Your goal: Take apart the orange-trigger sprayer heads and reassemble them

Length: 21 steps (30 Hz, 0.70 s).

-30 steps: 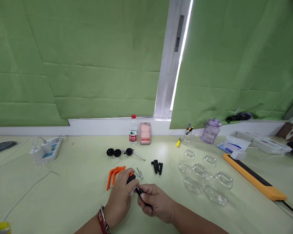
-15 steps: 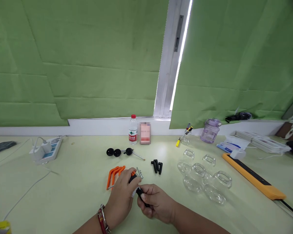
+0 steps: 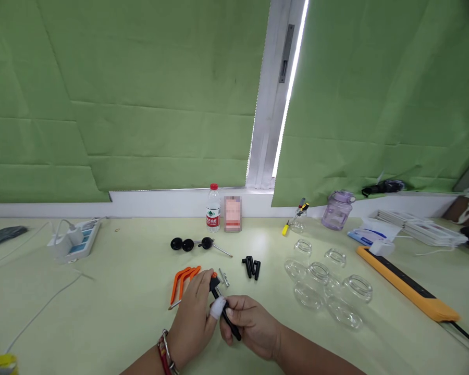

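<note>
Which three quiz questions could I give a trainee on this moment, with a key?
1. Multiple choice: what does the person's right grip hold?
(a) an orange bent piece
(b) a black rod-shaped piece
(c) a white cable

2. True or false: in the picture, the red-capped bottle stands upright, to the left of the purple jug.

3. Fill in the blank: the red bracelet is on the person's own ____ wrist.

Key: 1. b; 2. true; 3. left

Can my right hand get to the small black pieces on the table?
Probably: the black pieces lie just beyond your right hand with nothing visible between, though its fingers hold a black rod.
</note>
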{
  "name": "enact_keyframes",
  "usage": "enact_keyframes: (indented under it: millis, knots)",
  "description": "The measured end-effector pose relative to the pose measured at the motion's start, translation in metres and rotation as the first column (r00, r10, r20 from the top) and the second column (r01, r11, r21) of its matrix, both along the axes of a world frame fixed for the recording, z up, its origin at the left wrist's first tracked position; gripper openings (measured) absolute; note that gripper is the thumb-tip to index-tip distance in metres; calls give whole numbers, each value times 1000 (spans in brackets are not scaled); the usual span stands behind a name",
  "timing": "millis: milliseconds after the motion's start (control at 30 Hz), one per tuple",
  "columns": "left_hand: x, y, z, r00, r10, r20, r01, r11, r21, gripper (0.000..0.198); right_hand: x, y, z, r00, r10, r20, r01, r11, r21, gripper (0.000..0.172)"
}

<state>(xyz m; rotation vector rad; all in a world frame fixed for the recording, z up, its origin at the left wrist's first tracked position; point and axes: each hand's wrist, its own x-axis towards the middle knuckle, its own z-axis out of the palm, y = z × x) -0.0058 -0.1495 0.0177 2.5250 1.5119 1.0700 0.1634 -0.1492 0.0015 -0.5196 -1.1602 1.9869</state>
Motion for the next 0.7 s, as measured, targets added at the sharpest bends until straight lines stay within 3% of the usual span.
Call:
enact_keyframes:
  millis: [133,267,433,700]
  knots:
    - [4,-3,3,996,-72,-49,71,997,-31,87,0,-1,2,998,-46,-35,44,997,-67,34]
    - [10,-4,0,994,-70,-79,65,996,-55,116,1,1,0,998,-11,-59,7,998,-68,36]
    - [18,-8,0,996,-11,-86,7,999,-43,112,-2,0,-1,996,4,-84,-10,997,-75,25]
    - [24,-13,4,994,41,-101,-40,999,8,106,-4,-2,4,995,4,-103,-12,998,-69,25]
